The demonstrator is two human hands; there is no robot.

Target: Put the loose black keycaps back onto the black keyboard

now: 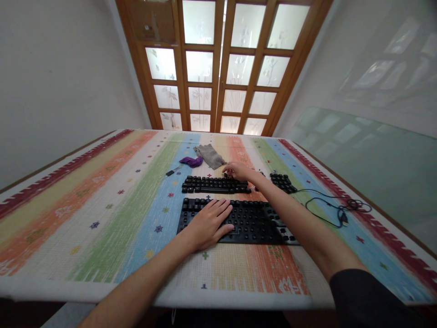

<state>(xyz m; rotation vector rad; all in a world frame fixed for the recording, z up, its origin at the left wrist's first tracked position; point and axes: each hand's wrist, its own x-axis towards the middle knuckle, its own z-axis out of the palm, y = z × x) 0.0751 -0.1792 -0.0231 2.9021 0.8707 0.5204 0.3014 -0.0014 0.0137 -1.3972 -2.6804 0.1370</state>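
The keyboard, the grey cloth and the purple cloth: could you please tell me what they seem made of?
Keyboard: black, probably plastic, with some glossy sheen. Grey cloth: matte fabric, judging by its soft, jagged edge. Purple cloth: likely fabric too, bunched in folds, fibre unclear.

Ahead I saw wooden doors with pale panes, brown panel at upper left. Whitish walls rose on both sides; glossy greenish board at my right. Striped tablecloth lay below.
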